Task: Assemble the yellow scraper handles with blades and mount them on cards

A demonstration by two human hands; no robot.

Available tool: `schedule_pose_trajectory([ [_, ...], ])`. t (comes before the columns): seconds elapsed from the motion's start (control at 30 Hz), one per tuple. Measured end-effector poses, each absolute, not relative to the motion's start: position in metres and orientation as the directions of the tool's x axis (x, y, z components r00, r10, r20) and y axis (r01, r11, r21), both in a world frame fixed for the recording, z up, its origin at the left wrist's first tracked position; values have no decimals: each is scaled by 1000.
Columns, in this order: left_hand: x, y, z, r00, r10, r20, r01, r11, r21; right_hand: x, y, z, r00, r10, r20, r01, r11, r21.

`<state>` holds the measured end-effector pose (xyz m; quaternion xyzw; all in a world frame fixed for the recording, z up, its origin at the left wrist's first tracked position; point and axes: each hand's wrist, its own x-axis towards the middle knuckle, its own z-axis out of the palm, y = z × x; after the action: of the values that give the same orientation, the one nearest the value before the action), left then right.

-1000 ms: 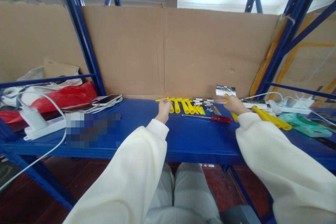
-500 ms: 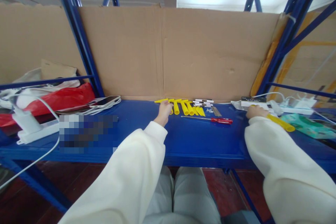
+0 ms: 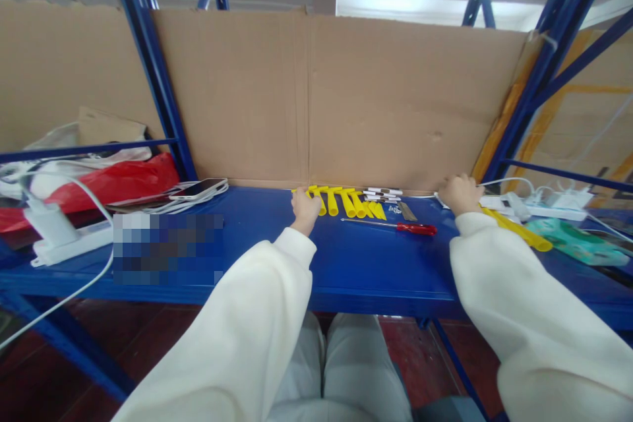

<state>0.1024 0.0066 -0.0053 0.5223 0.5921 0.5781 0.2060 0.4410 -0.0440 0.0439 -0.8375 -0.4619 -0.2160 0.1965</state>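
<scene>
My left hand (image 3: 305, 206) is closed, its fingers pinched at the left end of a row of yellow T-shaped plastic handles (image 3: 333, 202). The piece under those fingers is mostly covered. Right of the row lie small yellow wedge-shaped pieces (image 3: 378, 211), white-and-brown packets (image 3: 382, 194), tiny metal bits (image 3: 394, 208) and a flat grey blade (image 3: 408, 211). A red-handled screwdriver (image 3: 416, 229) lies in front of them. My right hand (image 3: 461, 194) is at the table's back right by the cardboard, fingers curled; what they hold is hidden. Beside its wrist lies another yellow handle (image 3: 537, 239).
A cardboard sheet (image 3: 386, 105) closes off the back of the blue table (image 3: 376, 270). At right are a white power strip (image 3: 558, 210) and a teal patterned packet (image 3: 578, 241). Cables, a phone (image 3: 202, 188) and a red bag (image 3: 123, 181) lie at left.
My right hand has moved left and back toward the cardboard; the black-and-white box beside it no longer shows. My left hand has shifted slightly left along the yellow handles.
</scene>
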Motion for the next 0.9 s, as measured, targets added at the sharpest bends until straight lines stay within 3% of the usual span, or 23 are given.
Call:
schedule_pose_trajectory([
  [0.17,95,1,-6,-314,902,296,680,-4,733,392,-42,60,444,591,674,895,-262,-360],
  [0.27,93,2,-12,-198,959,203,769,23,639,372,-40,48,408,683,606,891,-154,-426],
  [0.37,91,4,-17,-127,972,199,807,-15,591,366,-37,30,309,801,512,916,-105,-387],
  [0.5,90,5,-20,-82,974,213,828,-52,558,376,-34,13,282,865,414,934,-150,-323],
  [0.9,81,5,-14,-179,949,259,832,5,554,372,-38,16,286,873,395,929,-151,-338],
])
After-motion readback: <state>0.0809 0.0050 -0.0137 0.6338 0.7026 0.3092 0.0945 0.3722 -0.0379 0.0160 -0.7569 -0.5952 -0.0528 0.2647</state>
